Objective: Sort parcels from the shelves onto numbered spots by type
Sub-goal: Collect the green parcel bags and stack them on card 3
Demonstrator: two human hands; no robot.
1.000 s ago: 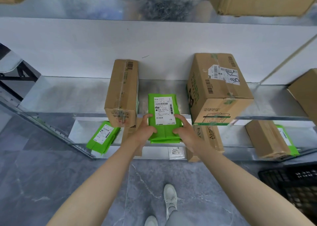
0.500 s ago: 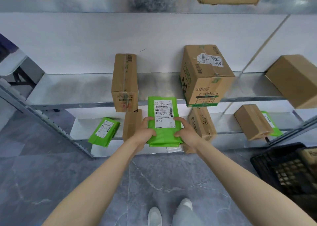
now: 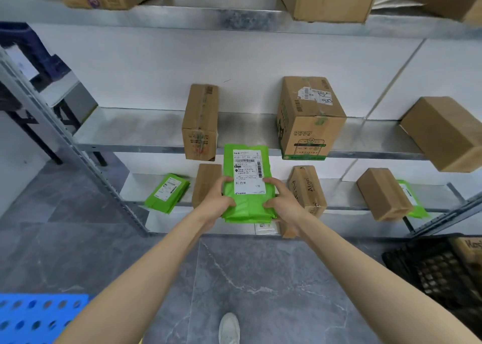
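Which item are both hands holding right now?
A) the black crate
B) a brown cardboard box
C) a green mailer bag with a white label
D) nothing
C: the left hand and the right hand grip opposite sides of the green bag, with its white label facing up, in front of the shelves.

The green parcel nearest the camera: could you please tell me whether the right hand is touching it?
Touching. The head view shows the right hand gripping the green parcel at its right edge, thumb on top.
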